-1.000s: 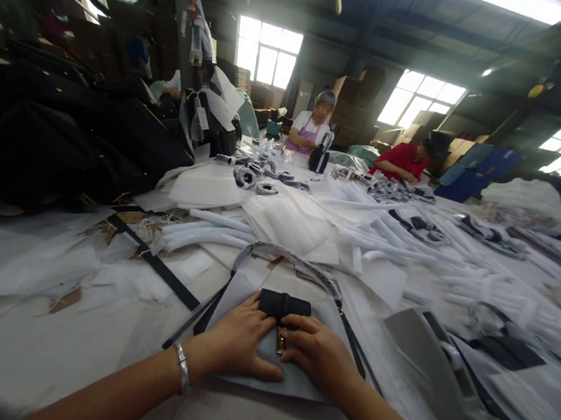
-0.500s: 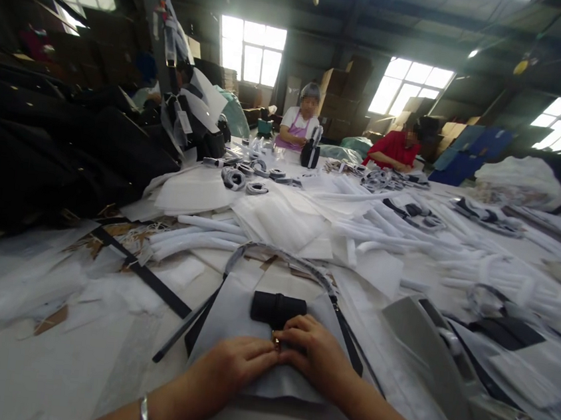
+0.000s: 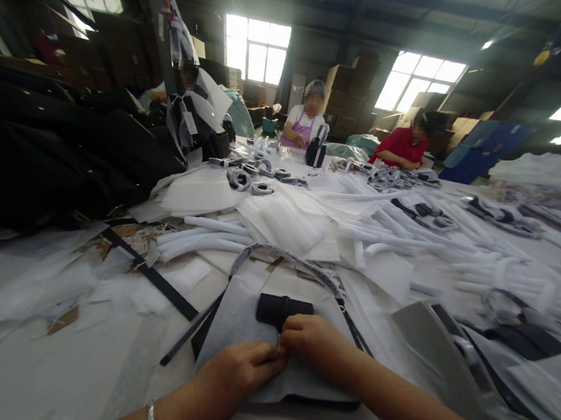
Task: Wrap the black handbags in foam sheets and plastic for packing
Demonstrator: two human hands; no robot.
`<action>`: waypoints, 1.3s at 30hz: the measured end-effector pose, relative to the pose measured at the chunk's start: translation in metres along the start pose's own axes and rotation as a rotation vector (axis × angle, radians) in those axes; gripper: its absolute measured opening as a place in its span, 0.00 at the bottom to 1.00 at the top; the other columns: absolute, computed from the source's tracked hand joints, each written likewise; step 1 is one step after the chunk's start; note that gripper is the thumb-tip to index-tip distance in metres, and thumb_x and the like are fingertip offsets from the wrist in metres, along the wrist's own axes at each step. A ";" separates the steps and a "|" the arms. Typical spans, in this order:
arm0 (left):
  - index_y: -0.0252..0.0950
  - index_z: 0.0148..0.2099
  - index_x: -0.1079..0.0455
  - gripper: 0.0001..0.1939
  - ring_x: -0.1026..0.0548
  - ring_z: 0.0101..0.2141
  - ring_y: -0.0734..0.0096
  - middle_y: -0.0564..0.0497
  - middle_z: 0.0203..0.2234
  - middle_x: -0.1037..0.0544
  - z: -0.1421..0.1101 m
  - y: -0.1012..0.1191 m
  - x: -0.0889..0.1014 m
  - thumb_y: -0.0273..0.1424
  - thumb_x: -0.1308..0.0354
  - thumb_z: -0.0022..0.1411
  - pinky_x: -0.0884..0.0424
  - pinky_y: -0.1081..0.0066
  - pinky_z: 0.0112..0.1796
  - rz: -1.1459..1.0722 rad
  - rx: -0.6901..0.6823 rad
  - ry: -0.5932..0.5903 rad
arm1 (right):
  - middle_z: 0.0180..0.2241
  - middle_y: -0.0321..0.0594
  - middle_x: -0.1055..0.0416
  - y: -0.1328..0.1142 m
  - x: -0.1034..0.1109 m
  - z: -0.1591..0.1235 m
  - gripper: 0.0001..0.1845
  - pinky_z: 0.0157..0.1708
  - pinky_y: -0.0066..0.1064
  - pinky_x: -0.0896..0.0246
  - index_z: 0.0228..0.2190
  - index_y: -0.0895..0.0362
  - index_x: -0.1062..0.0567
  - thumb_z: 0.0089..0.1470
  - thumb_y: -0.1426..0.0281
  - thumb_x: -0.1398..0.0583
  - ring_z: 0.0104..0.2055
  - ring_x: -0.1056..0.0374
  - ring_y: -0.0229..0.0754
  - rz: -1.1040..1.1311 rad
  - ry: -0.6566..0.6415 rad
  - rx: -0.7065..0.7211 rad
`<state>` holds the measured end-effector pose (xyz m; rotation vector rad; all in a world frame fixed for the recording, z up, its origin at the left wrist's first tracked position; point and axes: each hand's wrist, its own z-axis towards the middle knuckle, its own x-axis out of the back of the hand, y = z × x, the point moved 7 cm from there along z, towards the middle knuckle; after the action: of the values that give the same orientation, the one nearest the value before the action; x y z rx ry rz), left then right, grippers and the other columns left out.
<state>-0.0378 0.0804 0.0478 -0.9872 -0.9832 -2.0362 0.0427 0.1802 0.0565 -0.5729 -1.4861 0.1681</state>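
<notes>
A small black rolled piece [image 3: 284,308] lies on a grey felt sheet [image 3: 239,319] at the near edge of the table. My left hand [image 3: 235,378] rests on the felt with fingers curled, its fingertips meeting my right hand [image 3: 311,341] just below the black piece. Both hands pinch at something small between them that is hidden by the fingers. A thin black strap [image 3: 304,269] arcs around the felt from behind.
White rolled wrappers [image 3: 208,232] and sheets of paper cover the table. Black bags [image 3: 56,153] are piled at the left. A grey folded piece [image 3: 434,346] lies at the right. Two people [image 3: 310,121] sit at the far end.
My left hand slid back from beside the black piece toward me and curled. The brass part seen earlier under my right hand is now hidden by the fingers.
</notes>
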 end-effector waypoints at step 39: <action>0.32 0.53 0.26 0.15 0.21 0.49 0.65 0.46 0.46 0.18 -0.008 0.031 -0.006 0.25 0.49 0.69 0.27 0.67 0.55 0.270 -0.174 0.233 | 0.35 0.44 0.23 -0.022 0.007 -0.010 0.04 0.33 0.31 0.39 0.32 0.58 0.23 0.59 0.73 0.39 0.37 0.29 0.45 -0.279 0.069 -0.206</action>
<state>-0.0126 0.0597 0.0504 -0.8924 -0.5281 -1.9752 0.0483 0.1621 0.0734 -0.5235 -1.5089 -0.2223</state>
